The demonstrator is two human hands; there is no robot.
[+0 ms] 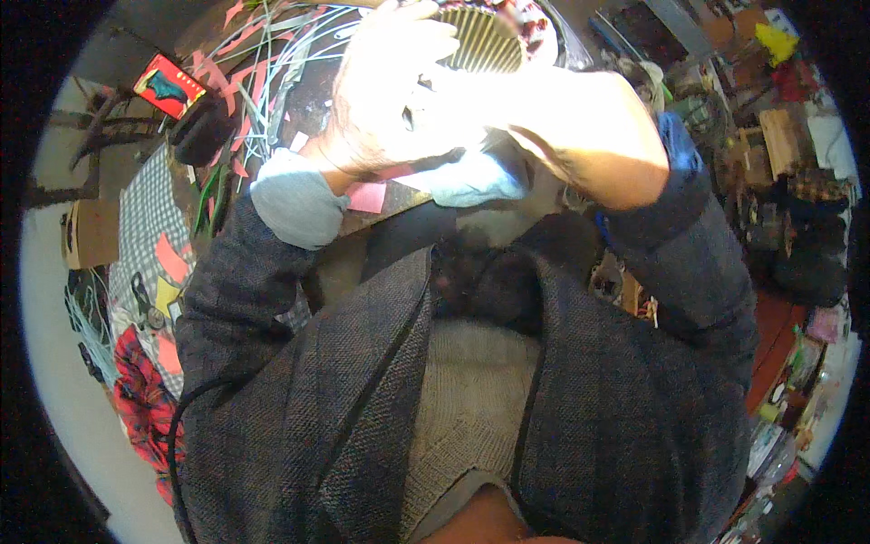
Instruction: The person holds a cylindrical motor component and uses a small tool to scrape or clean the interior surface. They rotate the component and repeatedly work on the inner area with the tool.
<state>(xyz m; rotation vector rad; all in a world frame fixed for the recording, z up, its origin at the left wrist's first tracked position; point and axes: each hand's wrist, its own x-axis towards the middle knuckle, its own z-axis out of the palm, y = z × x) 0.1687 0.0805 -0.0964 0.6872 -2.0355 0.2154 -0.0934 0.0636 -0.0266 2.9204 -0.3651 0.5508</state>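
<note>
Nearest the wearer, at the near edge of the worktop [317, 95], what looks like a pale blue cloth [480, 179] lies just below the hands, likely soft and light, best pinched by a fold. The left hand [385, 86] and right hand [467, 102] meet above it in harsh glare; whether they are open or gripping anything, I cannot tell. Just beyond them is a round ribbed object [485, 41], probably stiff, best held by its rim
</note>
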